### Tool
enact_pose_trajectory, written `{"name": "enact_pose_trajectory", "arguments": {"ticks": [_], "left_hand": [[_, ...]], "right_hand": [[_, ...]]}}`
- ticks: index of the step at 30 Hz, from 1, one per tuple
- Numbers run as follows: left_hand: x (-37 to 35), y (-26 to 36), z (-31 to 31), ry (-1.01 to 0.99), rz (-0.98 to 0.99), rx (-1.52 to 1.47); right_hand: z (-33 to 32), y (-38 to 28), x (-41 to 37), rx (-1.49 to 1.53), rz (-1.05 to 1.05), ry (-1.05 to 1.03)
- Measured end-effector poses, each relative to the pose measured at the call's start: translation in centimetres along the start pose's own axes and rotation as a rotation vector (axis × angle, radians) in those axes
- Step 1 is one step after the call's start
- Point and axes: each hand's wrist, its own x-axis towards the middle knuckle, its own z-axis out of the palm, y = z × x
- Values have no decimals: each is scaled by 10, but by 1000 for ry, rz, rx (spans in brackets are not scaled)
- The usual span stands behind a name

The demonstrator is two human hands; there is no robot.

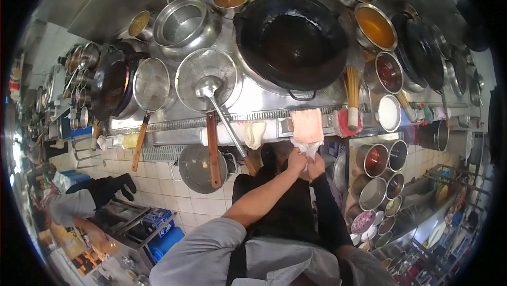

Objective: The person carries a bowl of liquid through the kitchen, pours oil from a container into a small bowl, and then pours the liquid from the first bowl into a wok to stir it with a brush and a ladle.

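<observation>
Both my hands are close together below the stove's front edge. My left hand is closed on a white cloth, and my right hand grips the same cloth from the other side. Just above them a pink folded cloth lies over the edge, touching or nearly touching the white one. Beyond it stands a large black wok with dark contents. To its left, a ladle rests on a round strainer.
A deep pot sits low on the left, under wooden handles. Metal bowls with sauces and a bamboo brush are at the right. Several ingredient containers stand lower right. Another person is at the far left.
</observation>
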Motion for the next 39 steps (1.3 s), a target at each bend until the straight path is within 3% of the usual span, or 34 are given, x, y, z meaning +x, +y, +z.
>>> {"name": "enact_pose_trajectory", "arguments": {"ticks": [3, 5, 7, 9, 11, 12, 13, 15, 16, 17, 18, 19, 20, 23, 27, 30, 33, 37, 39], "left_hand": [[-5, 8, -5, 12, 30, 283], [10, -3, -8, -47, 2, 330], [22, -16, -9, -93, 70, 282], [34, -29, -9, -140, 66, 122], [18, 3, -25, -128, 127, 444], [14, 9, -33, -222, 138, 495], [17, 5, -42, -352, 229, 699], [-40, 86, -78, -382, 177, 784], [-60, 110, -92, -346, 185, 843], [-71, 132, -107, -309, 113, 845], [-78, 156, -121, -273, 45, 842], [-90, 188, -135, -232, 141, 1017], [-81, 172, -145, 70, 56, 965], [-52, 166, -181, 309, 80, 1145], [-22, 168, -190, 195, -20, 1189], [-2, 148, -191, 167, 55, 1235], [3, 145, -204, 98, 50, 1169], [6, 128, -219, 120, 132, 1062], [1, 123, -220, 172, 159, 970]], "right_hand": [[2, -6, 3, -140, 59, 10], [-3, -34, 7, -262, 171, -106], [0, -33, 12, -22, 92, -121], [-5, -49, 9, -83, 45, -135], [-9, -48, 10, -225, 91, -230], [-29, -83, 5, -266, 92, -296], [-21, -14, 24, -344, -233, -385], [-92, -68, 32, -487, -369, -678], [-129, -118, 39, -515, -272, -722], [-157, -136, 52, -408, -280, -610], [-170, -123, 68, -244, -441, -281], [-189, -132, 81, -288, -412, 21], [-209, -132, 99, -495, -438, 125], [-236, -122, 137, -521, -412, 145], [-224, -113, 153, -605, -336, 56], [-213, -112, 146, -659, -242, 76], [-196, -131, 118, -680, -390, 99], [-156, -158, 96, -575, -560, -498], [-128, -163, 79, -587, -526, -593]]}}
